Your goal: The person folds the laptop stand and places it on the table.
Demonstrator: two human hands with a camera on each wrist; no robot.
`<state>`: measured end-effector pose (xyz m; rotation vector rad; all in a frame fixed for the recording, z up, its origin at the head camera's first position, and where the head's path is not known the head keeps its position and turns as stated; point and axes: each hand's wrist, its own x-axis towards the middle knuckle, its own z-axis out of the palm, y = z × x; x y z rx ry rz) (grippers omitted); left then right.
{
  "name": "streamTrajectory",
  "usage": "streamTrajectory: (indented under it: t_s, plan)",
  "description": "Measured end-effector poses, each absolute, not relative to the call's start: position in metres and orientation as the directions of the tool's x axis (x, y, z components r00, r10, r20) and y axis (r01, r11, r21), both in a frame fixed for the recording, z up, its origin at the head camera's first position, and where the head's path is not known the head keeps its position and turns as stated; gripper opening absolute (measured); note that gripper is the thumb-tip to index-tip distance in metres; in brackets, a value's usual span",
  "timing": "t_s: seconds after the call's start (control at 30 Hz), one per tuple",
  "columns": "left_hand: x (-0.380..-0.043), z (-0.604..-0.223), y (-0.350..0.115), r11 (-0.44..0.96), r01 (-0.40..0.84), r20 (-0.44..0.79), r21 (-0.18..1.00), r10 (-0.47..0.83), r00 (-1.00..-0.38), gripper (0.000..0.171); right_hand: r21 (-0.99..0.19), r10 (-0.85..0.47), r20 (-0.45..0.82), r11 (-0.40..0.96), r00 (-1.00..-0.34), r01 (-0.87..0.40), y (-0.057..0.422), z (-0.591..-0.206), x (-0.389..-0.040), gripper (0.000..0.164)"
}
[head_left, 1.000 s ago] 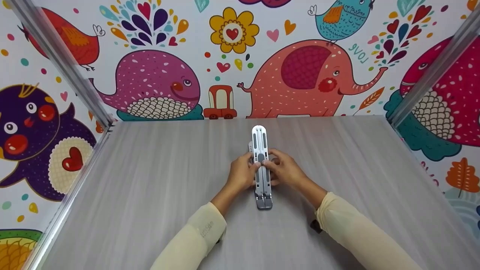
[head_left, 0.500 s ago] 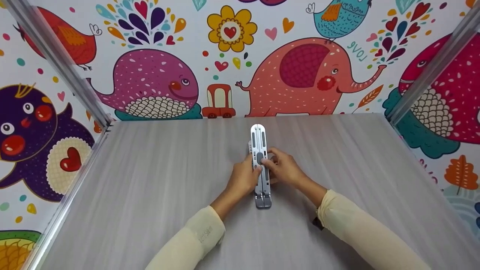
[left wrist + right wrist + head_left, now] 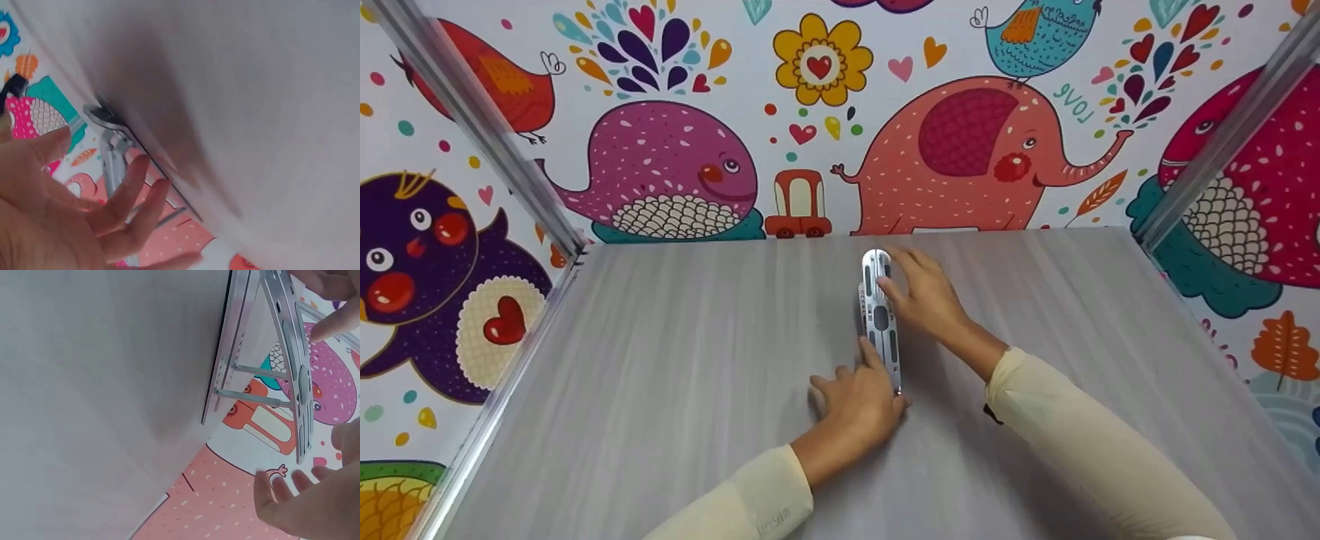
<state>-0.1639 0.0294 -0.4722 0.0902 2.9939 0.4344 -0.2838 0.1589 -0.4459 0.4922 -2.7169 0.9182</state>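
Note:
A silver folding laptop stand [image 3: 881,319] stands on the table, its long axis pointing away from me. From the side, in the right wrist view, its upper arms [image 3: 295,354] slope above the base rails [image 3: 228,354], with two thin struts [image 3: 253,398] bridging the gap. My left hand [image 3: 859,401] is at the near end with fingers spread, index fingertip at the stand's left side, covering the front feet. Its fingers look loosely extended in the left wrist view. My right hand [image 3: 926,296] is by the far end on the right, thumb over the top edge and fingers loosely bent.
The grey wood-grain table [image 3: 697,337] spreads around the stand. Behind it rises a wall [image 3: 802,195] printed with cartoon animals. Metal frame posts [image 3: 487,127] flank the table at both back corners.
My left hand has let go of the stand's middle and come back to its near end. My right hand has slid from the middle toward the far end. The stand stays in place.

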Motion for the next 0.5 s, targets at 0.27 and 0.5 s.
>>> streamTrajectory:
  t_s: [0.27, 0.5]
  plan:
    - [-0.164, -0.474, 0.042, 0.981, -0.007, -0.181, 0.192, 0.028, -0.983, 0.118, -0.498, -0.252, 0.372, 0.758, -0.894, -0.421, 0.141, -0.433, -0.3, 0.056]
    - [-0.163, -0.477, 0.046, 0.984, -0.016, -0.162, 0.176, 0.013, -0.987, 0.117, -0.49, -0.272, 0.336, 0.767, -0.902, -0.414, 0.138, -0.435, -0.311, 0.048]
